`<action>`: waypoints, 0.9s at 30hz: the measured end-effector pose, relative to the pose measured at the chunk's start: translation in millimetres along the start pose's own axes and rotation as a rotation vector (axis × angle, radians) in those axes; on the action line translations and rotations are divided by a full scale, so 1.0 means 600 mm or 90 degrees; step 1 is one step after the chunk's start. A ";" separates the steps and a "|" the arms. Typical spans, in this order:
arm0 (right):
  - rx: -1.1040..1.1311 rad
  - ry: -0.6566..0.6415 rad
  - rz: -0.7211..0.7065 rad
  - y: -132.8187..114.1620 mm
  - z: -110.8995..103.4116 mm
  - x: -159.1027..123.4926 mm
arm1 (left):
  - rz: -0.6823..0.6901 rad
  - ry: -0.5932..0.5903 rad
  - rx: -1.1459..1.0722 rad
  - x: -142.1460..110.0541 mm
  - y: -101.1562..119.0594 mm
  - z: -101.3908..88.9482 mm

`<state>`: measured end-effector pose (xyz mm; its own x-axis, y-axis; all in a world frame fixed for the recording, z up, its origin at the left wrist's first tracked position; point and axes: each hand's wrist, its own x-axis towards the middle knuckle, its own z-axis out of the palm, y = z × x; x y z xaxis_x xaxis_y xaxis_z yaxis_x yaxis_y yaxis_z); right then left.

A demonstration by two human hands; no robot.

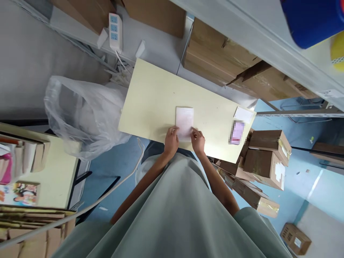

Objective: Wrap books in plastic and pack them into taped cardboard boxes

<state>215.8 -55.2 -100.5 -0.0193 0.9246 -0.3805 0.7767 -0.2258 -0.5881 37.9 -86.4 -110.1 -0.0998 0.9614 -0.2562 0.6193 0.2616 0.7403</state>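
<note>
A flat, pale pinkish-white rectangular packet (185, 121) lies on the cream tabletop (153, 96), close to the edge nearest my body. My left hand (171, 139) has its fingers closed at the packet's lower left edge. On the opposite side, my right hand (198, 140) pinches the lower right edge with bent fingers. The packet is flat between both hands, and its surface looks slightly glossy. Whether it is a wrapped sheet or a thin booklet, I cannot tell.
A phone (237, 132) and a white card (243, 114) lie at the table's right end. A clear plastic bag (88, 114) hangs at the left end. Cardboard boxes (264, 163) are stacked at right. A power strip (115, 34) sits behind; a cable (107, 195) crosses at left.
</note>
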 end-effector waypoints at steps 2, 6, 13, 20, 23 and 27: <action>0.008 0.003 0.004 -0.012 0.009 0.010 | -0.004 0.005 0.007 0.008 -0.007 -0.008; 0.004 0.002 -0.006 -0.063 0.044 0.050 | -0.015 0.054 0.022 0.044 -0.038 -0.045; -0.062 -0.035 -0.065 -0.229 0.124 0.159 | -0.042 0.135 0.074 0.179 -0.123 -0.155; 0.008 -0.103 -0.097 -0.345 0.180 0.217 | -0.040 0.157 0.088 0.267 -0.148 -0.248; 0.075 -0.142 -0.092 -0.346 0.181 0.201 | -0.038 0.152 0.093 0.221 -0.140 -0.259; 0.164 -0.165 -0.088 -0.316 0.167 0.140 | -0.076 0.153 0.102 0.090 -0.125 -0.250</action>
<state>4.2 34.4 -92.5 -0.2959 0.8512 -0.4334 0.5724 -0.2052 -0.7939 -130.7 -41.4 -85.8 -0.3484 0.9224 -0.1670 0.7052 0.3753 0.6015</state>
